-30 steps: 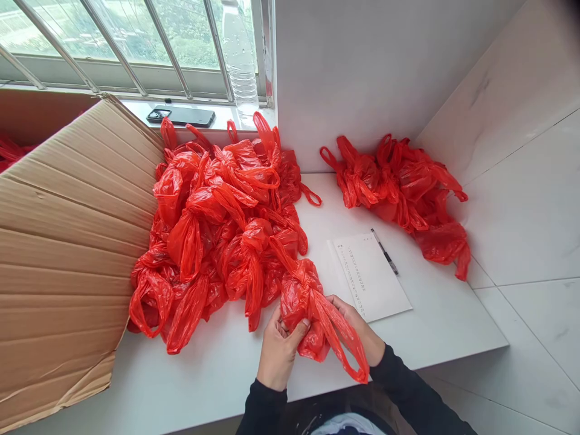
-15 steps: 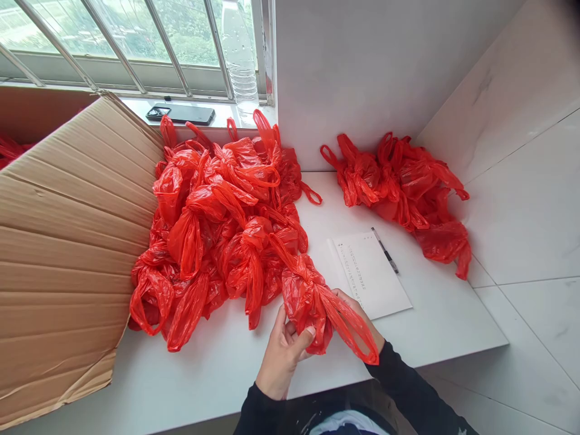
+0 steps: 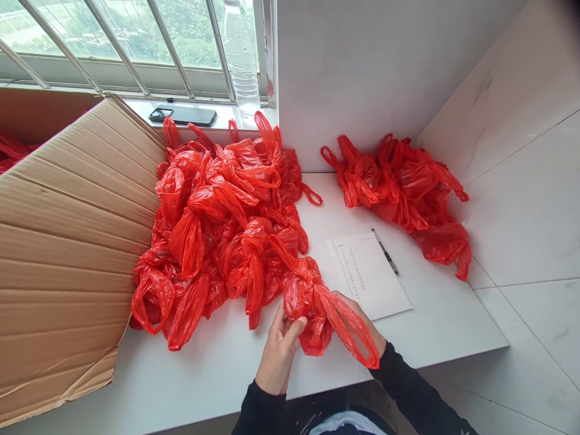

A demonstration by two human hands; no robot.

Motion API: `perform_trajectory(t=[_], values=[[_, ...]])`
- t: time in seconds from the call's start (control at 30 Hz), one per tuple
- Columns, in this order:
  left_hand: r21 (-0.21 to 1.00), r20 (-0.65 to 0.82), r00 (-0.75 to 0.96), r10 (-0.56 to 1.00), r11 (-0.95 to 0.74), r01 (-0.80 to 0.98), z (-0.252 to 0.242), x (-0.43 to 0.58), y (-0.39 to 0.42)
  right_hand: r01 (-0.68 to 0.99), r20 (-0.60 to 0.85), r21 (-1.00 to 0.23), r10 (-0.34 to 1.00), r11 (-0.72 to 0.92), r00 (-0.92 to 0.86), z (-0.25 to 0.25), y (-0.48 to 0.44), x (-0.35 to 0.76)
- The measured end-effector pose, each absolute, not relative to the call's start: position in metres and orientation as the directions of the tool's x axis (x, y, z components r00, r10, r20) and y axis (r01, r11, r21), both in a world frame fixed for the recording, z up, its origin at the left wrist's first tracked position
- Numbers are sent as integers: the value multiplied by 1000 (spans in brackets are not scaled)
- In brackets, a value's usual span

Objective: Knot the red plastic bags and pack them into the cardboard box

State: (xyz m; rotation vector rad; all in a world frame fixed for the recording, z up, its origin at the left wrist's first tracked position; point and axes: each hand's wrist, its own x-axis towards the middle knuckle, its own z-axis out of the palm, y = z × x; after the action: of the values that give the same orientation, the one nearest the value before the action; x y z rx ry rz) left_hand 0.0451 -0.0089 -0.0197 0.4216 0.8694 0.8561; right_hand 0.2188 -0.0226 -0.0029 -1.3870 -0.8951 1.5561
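A knotted red plastic bag [image 3: 310, 302] sits at the near edge of the white table [image 3: 217, 368], held between both my hands. My left hand [image 3: 277, 353] grips its left side, thumb pressed on the plastic. My right hand [image 3: 362, 323] is mostly hidden behind the bag and its long handle loops [image 3: 356, 332], fingers closed on it. Just behind lies a big heap of similar knotted red bags [image 3: 217, 223].
A large cardboard box flap [image 3: 67, 254] leans at the left. A smaller pile of red bags [image 3: 403, 187] lies at the back right. A sheet of paper [image 3: 369, 275] with a pen [image 3: 385, 251] lies in between. A phone [image 3: 183, 115] and a bottle [image 3: 240, 60] stand on the window sill.
Both hands have turned and shifted the bag slightly; my left thumb has moved over its side, and the handle loops have swung a little to the right.
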Motion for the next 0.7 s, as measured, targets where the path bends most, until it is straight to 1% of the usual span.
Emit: perform_trajectory(t=[0.07,0.17,0.27,0.37,0.4,0.47,0.53,0.6,0.7], values=[[581,-511,366,777,627,-520,-15,46,-7,-104,-369,-922,928,-373,-50,-4,-24,220],[522,-518,394,759,645,-558,-16,48,-1,-100,-339,-930,930,-354,-144,-2,-24,221],[535,-495,389,777,625,-568,-24,50,3,-71,-298,-945,929,-320,-220,3,-25,222],[568,-494,365,789,611,-552,-29,50,3,-44,-326,-936,906,-349,-270,5,-26,225],[586,-493,345,798,598,-546,-29,49,2,-55,-350,-925,901,-376,-257,5,-26,226],[635,-480,296,826,560,-532,-25,47,-1,-112,-394,-903,904,-414,-164,4,-25,229],[688,-446,289,847,531,-494,-19,44,-4,-167,-398,-900,915,-402,-60,4,-22,231],[746,-397,349,849,520,-417,-14,41,-7,-172,-346,-924,938,-342,-11,6,-18,232],[823,-326,440,837,480,-303,-9,39,-10,-139,-249,-959,968,-246,4,9,-13,230]])
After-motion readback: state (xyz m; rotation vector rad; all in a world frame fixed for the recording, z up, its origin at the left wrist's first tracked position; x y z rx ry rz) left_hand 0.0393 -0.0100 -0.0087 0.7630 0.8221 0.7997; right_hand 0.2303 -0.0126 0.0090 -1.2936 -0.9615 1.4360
